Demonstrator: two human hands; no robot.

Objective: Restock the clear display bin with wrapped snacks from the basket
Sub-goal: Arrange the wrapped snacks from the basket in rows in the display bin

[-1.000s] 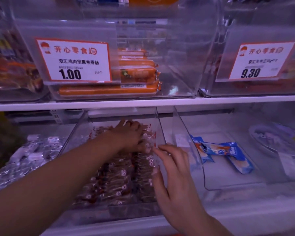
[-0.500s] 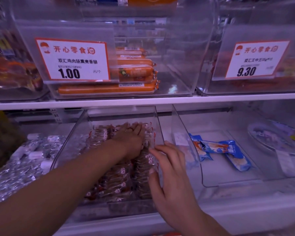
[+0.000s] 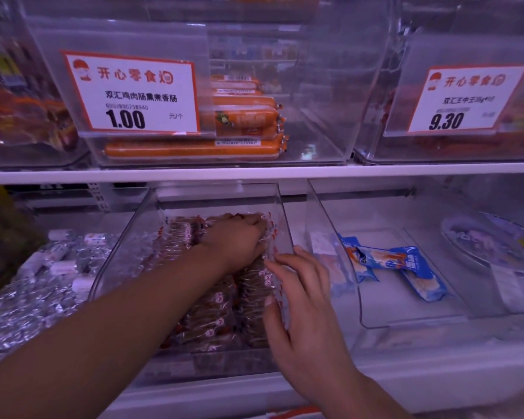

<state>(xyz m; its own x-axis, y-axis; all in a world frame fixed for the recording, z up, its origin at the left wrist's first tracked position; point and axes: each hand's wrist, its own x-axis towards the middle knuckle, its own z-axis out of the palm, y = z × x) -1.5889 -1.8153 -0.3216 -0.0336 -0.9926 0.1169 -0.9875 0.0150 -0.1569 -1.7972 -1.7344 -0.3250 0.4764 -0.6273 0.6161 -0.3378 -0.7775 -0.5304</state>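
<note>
Well along: clear bin (image 3: 146, 234) already packed with snacks (image 3: 221, 303). Left hand (image 3: 236, 240) gripping some at back, right hand (image 3: 300, 300) pressing flat.

Lower shelf, you're at the center bin

Your left hand (image 3: 239, 240) sits in the display bin (image 3: 285, 219) on the wrapped snacks (image 3: 212, 303), toward the back; right hand (image 3: 303, 300) at its right wall. Foil packs (image 3: 37, 285) lie left of the bin, pouches (image 3: 387, 264) in the bin to the right. Sausages (image 3: 194, 148) & price tag (image 3: 133, 92) on the shelf above.
</note>
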